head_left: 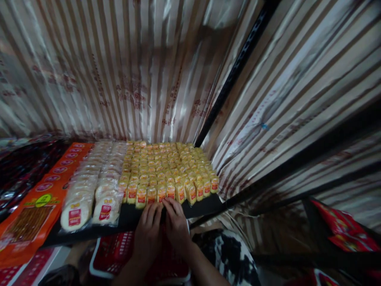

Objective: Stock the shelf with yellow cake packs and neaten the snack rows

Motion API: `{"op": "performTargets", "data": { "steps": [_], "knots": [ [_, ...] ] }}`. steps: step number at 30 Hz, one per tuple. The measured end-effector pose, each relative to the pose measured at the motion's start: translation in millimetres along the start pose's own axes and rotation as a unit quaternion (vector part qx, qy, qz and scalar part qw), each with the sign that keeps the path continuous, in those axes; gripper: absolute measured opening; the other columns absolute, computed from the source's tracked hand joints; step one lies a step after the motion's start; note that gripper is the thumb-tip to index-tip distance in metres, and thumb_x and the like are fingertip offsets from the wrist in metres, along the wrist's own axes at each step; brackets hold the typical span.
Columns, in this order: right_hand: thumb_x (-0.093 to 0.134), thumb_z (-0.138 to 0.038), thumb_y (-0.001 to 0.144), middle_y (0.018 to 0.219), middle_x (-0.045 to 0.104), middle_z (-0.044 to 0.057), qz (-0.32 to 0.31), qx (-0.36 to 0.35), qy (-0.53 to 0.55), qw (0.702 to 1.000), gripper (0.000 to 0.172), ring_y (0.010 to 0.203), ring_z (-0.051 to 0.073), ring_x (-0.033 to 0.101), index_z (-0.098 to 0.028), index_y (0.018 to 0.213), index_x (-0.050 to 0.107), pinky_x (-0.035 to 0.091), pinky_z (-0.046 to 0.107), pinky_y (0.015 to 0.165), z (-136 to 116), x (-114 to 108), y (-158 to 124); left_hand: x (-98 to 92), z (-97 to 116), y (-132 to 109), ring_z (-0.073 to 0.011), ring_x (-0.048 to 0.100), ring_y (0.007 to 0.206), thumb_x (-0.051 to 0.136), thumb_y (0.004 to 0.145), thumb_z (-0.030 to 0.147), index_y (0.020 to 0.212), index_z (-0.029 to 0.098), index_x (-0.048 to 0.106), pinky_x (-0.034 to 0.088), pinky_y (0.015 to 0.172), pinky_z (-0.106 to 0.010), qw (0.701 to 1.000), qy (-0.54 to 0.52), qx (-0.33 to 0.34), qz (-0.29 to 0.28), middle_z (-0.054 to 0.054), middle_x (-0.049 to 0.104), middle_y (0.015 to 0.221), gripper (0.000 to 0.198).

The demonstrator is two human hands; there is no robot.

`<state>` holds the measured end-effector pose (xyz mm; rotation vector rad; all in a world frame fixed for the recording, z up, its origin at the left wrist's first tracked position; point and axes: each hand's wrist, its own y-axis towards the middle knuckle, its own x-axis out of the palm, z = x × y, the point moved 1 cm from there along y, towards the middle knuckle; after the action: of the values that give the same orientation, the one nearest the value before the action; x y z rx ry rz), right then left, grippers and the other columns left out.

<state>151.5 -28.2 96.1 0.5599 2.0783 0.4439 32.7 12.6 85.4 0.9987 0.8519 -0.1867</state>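
Note:
Both my hands rest side by side at the front edge of a dark shelf (125, 222). My left hand (149, 232) lies palm down with its fingers stretched toward the front row of small yellow packets (166, 171). My right hand (176, 222) has its fingertips touching the packets at the front of that block; its fingers are flat and nothing shows in them. The yellow packets stand in several tight rows that fill the shelf's right half.
White round packets (89, 190) lie in rows to the left, then long orange packets (38, 202) and dark packets (20, 167). A striped foil curtain (133, 71) hangs behind and at the right. A red basket (116, 250) sits below my arms.

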Motion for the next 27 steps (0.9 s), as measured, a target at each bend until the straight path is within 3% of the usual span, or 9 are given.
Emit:
{"op": "performTargets", "data": {
  "steps": [4,8,15,19,24,27],
  "knots": [
    [0.036,-0.011,0.085,0.119,0.057,0.008,-0.006,0.016,0.012,1.000,0.046,0.113,0.019,0.052,-0.026,0.126,0.052,0.046,0.039,0.098,4.8,-5.9,-1.6,9.5,2.4,-4.1,-0.0244,0.047,0.119,0.030,0.086,0.012,0.134,0.011,0.040,0.042,0.098,-0.041,0.999,0.014,0.046,-0.004,-0.014,0.056,0.123,0.049],
    [0.037,-0.010,0.085,0.123,0.052,0.010,0.051,0.061,-0.026,0.997,0.045,0.116,0.021,0.048,-0.025,0.126,0.051,0.046,0.043,0.098,12.4,-11.7,-14.4,9.7,2.0,-7.5,-0.0242,0.047,0.119,0.031,0.086,0.010,0.137,0.011,0.036,0.042,0.097,-0.038,0.999,0.020,0.044,0.001,-0.014,0.057,0.122,0.051],
    [0.038,-0.009,0.084,0.126,0.049,0.012,0.043,0.065,-0.040,0.996,0.049,0.119,0.021,0.046,-0.022,0.131,0.046,0.045,0.041,0.100,15.7,-9.1,-12.3,4.7,4.2,-1.4,-0.0258,0.045,0.119,0.034,0.082,0.008,0.119,0.010,0.055,0.042,0.096,-0.040,0.998,0.049,0.031,0.005,-0.014,0.055,0.123,0.042],
    [0.037,-0.008,0.084,0.127,0.050,0.010,0.032,0.060,-0.042,0.997,0.049,0.120,0.020,0.046,-0.022,0.129,0.048,0.043,0.040,0.102,12.4,-21.4,-14.8,2.6,6.1,7.0,-0.0272,0.047,0.117,0.036,0.079,0.005,0.113,0.007,0.058,0.044,0.095,-0.041,0.999,0.039,0.025,-0.007,-0.017,0.056,0.122,0.041],
    [0.037,-0.009,0.084,0.125,0.051,0.011,0.102,0.099,-0.078,0.987,0.045,0.119,0.021,0.045,-0.021,0.125,0.052,0.041,0.044,0.103,26.4,-44.0,-23.8,4.3,12.7,8.3,-0.0258,0.047,0.118,0.037,0.078,0.006,0.116,0.009,0.057,0.045,0.096,-0.040,0.998,0.015,0.050,-0.023,-0.013,0.056,0.123,0.043],
    [0.037,-0.008,0.083,0.123,0.052,0.011,0.109,0.104,-0.082,0.985,0.048,0.118,0.021,0.047,-0.020,0.127,0.051,0.041,0.043,0.102,41.4,-49.0,-23.8,12.5,18.6,4.4,-0.0250,0.046,0.120,0.037,0.079,0.005,0.116,0.010,0.056,0.046,0.096,-0.039,0.997,0.001,0.073,-0.028,-0.012,0.057,0.124,0.042]
  ]
}}
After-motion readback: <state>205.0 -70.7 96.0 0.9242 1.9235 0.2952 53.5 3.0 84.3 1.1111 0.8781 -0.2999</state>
